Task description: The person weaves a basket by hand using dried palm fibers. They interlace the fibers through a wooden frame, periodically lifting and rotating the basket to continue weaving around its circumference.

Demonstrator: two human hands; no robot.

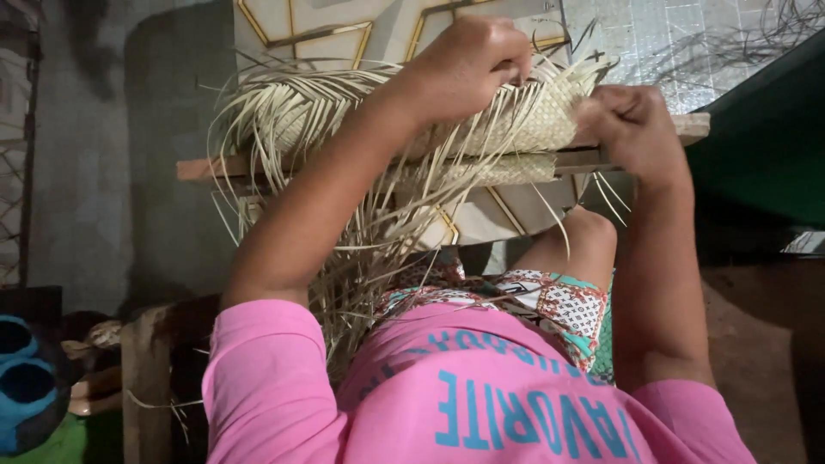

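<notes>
The fingers [507, 60] of the left hand [468, 64] are curled down and pressed into the pale woven mat [524, 120], with loose strips gripped beneath them, though the fingertips themselves are hidden behind the knuckles. The fingers [606, 107] of the right hand [636, 129] are closed in a fist on the mat's right edge, where the weave is pinched against the wood. The woven mat is laid over a wooden plank [696, 127] that runs across the view at the level of the hands, and a finished band of close plaiting is seen on its right part. From the left part and the lower edge, unwoven palm strips [284, 112] are fanned out; many are hung down past the plank toward the lap, and some are curved away to the left. Below the plank a bent knee [589, 228] is shown, and patterned shorts [559, 301] are seen under a pink shirt [481, 395] with blue lettering. Behind the work, a tiled floor [344, 26] with gold-coloured lines is visible at the top, a grey wall [94, 172] is seen to the left, and a dark green surface [765, 146] is placed to the right. At the lower left, a wooden post [142, 378] and a blue sandal [26, 387] are found on a green patch of ground.
</notes>
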